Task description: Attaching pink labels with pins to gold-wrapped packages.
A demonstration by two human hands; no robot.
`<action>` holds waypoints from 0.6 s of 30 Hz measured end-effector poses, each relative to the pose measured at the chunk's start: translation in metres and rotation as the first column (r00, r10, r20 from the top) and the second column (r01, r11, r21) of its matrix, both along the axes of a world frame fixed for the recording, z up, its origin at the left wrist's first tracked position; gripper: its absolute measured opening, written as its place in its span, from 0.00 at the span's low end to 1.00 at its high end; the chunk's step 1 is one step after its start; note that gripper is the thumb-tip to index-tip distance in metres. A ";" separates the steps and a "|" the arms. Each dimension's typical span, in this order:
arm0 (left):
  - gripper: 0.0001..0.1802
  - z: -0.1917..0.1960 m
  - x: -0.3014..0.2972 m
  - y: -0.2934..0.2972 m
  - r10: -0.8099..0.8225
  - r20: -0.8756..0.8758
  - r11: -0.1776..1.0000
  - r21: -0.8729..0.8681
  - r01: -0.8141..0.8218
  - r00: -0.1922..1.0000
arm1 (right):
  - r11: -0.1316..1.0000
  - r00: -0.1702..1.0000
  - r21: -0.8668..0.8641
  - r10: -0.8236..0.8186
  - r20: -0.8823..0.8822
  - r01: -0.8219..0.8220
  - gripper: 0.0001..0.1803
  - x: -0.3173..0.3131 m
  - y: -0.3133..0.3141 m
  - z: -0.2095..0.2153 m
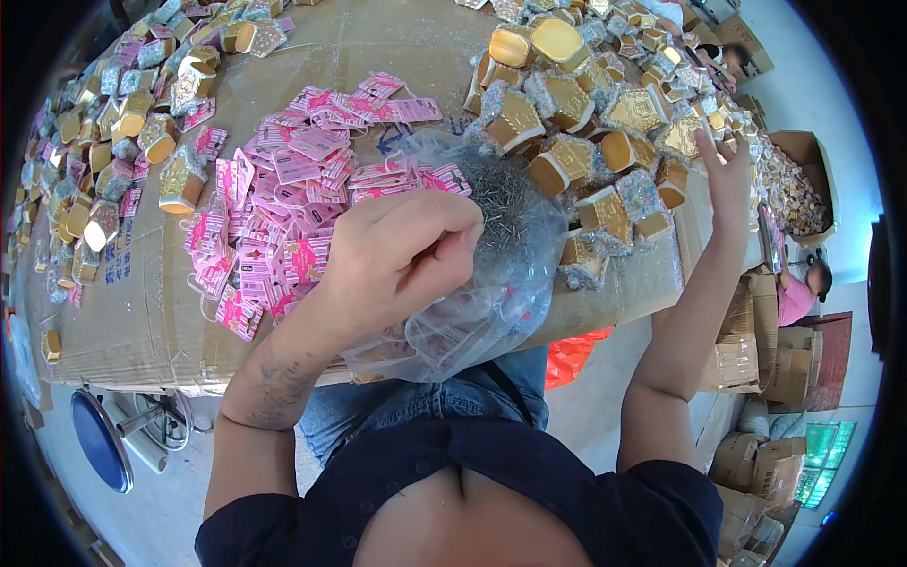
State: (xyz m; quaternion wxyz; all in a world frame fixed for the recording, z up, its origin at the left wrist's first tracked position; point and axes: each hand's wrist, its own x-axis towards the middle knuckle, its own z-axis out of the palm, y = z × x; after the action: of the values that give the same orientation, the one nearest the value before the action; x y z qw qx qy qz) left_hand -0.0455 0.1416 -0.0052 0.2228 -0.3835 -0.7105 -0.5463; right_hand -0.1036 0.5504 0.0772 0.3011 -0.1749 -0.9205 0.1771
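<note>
My left hand [402,260] is closed in a pinch above the near edge of the pink tags [293,168]; whatever its fingers hold is hidden. Just to its right, a clear plastic bag [453,331] lies spread with a heap of thin metal pins [501,203] on it. My right hand [726,180] reaches out to the far right with fingers apart, at the edge of a pile of gold boxes [572,165] with silvery glitter sides. Its fingertips are beside one gold box [680,137]; contact cannot be made out.
More gold boxes with pink tags [184,175] cover the left of the cardboard-topped table [331,42]. A blue stool [99,439] stands below left, a red bag [574,357] under the front edge. At right are a carton full of small pieces [803,184], stacked cartons and other people.
</note>
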 end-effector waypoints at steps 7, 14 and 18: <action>0.10 -0.001 0.002 0.000 0.009 0.014 1.000 -0.005 -0.009 1.000 | 0.999 0.908 -0.033 -0.020 -0.418 0.006 0.37 0.031 -0.028 0.008; 0.10 0.005 0.009 -0.001 0.008 0.027 1.000 -0.002 -0.008 1.000 | -0.159 0.679 -0.747 0.330 -0.656 -0.645 0.23 0.060 -0.110 0.000; 0.08 0.008 0.007 0.002 -0.003 0.003 0.999 0.049 0.003 1.000 | -0.585 0.688 -0.759 0.426 -0.587 -0.286 0.25 0.070 -0.155 -0.047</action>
State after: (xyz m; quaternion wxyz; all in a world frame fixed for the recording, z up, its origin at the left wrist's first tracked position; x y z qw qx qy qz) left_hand -0.0387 0.1438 0.0029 0.2303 -0.3780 -0.6966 -0.5646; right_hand -0.0335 0.3953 0.0305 -0.1134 0.0337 -0.3577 0.9263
